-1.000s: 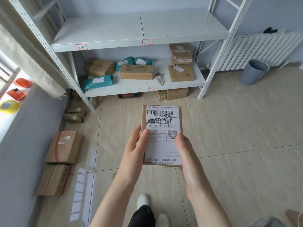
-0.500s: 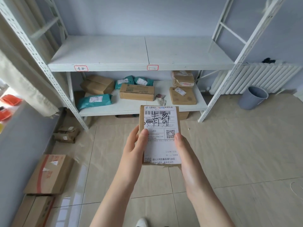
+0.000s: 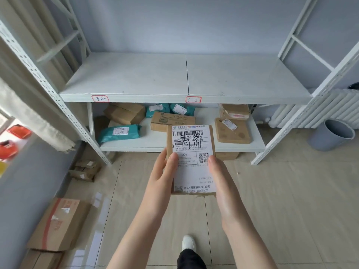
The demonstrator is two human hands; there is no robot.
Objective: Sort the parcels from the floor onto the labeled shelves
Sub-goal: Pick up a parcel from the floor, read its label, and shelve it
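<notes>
Before the white metal shelving's front edge (image 3: 184, 99), the left hand (image 3: 162, 177) and right hand (image 3: 221, 181) clasp a small brown cardboard parcel with a white shipping label (image 3: 191, 152), long axis pointing toward the shelves. Its bare upper shelf lies ahead, above the parcel.

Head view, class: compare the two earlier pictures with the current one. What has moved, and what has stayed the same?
The person has walked toward the shelves, which now loom larger and closer; the bin has slid toward the right edge. The parcel remains held in front, label up, by the left hand and right hand in the same grip. Nothing was picked up or let go. The parcels on the lower shelf lie as before.
</notes>
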